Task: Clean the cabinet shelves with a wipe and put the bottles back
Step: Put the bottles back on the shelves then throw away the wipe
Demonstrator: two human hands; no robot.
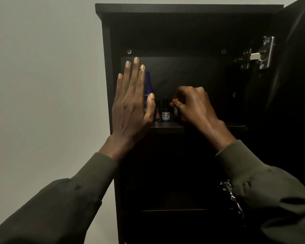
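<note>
Where we are: We think we are in the putting-back part. 3 bottles already stand on the shelf (167,128) of the dark cabinet (183,9), and we see no wipe anywhere.

Bottles done: The tall blue lotion bottle (147,81) stands at the left end of the shelf. Just beside it is the small red bottle (157,114), then the small bottle with the eye label (165,114). All 3 stand upright, close to the front edge.

Our right hand: Our right hand (194,104) is curled around a small dark bottle (176,110) with a bit of orange at the top. It sits low, just beside the eye-label bottle. We cannot tell if its bottom is on the shelf yet.

Our left hand: Our left hand (134,99) is flat with straight fingers and holds nothing. It is up in front of the blue bottle and the left wall of the cabinet.

What is left: We judge this bottle must be let go, and maybe more bottles come after. The lower shelf (174,210) is too dark for us to tell what is on it.

Room to move: The right half of the shelf looks bare, so there is space there. The left end is crowded.

Edges to watch: The bottles are near the front edge, so a bump could tip them off. The open door (296,85) and its metal hinge (264,53) are close on the right.
</note>
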